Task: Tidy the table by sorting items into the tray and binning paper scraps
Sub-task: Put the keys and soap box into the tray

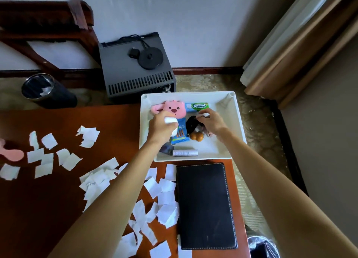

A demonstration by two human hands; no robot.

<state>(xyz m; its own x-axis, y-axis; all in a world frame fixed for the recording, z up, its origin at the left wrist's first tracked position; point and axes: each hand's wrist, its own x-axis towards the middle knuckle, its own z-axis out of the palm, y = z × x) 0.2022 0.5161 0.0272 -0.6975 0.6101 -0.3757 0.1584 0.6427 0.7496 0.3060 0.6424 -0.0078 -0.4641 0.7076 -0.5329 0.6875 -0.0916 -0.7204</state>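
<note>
Head view, white tray (230, 110) at table's far right corner, left grip (161, 126) clamped on small white capsule (170, 120), right grip (210, 122) pinching white scrap (205, 115) above tray, torn white paper scraps (93, 180) strewn across table's middle.

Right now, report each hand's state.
Left hand: closed around a small white object.
Right hand: fingers pinched over the tray; what it holds cannot be told.

White tray (230, 112) holding a pink cartoon-face case (174, 108), green and blue gum pack (197, 106), blue snack packet (181, 134), silver-grey tube (185, 152), white paper scraps (93, 177) on reddish-brown table (38, 199), black stitched folder (205, 205), dark bin (44, 92) far left
</note>
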